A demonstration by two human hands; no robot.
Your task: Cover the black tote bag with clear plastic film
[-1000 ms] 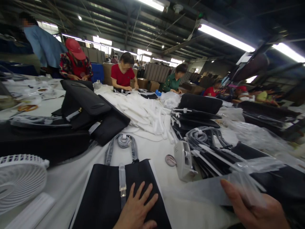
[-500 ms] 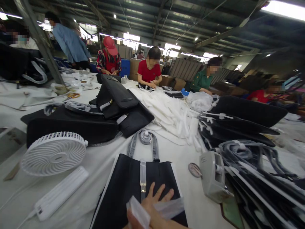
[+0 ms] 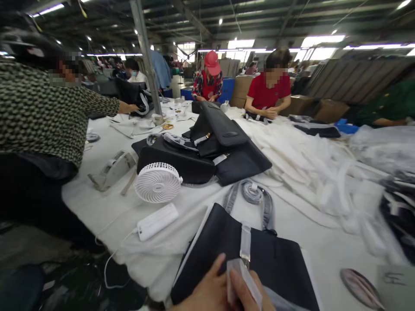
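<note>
A black bag point(image 3: 217, 233) lies flat on the white-covered table, with white sheeting along its side edges. Its wrapped handle and coiled strap point(image 3: 251, 192) extend beyond the top edge. Down its front runs a strap with a metal buckle point(image 3: 245, 260), partly covered in clear wrap. My left hand point(image 3: 205, 289) rests on the bag's lower part, one finger stretched out and the others partly hidden. Close beside it, my right hand point(image 3: 251, 293) pinches a translucent white strip point(image 3: 244, 276) just below the buckle. Another translucent piece point(image 3: 282, 299) trails to the right.
A white fan point(image 3: 158, 183) and a white power strip point(image 3: 158, 221) are at the left. Beyond the bag lie stacked black bags point(image 3: 223, 134) and a white strip pile point(image 3: 301, 160). A co-worker point(image 3: 39, 103) stands at the left; others work across the table.
The view has swung left, bringing the left table edge and a nearby co-worker into sight. A hand previously spread over the bag no longer shows spread fingers; my hands are now close together below the buckle.
</note>
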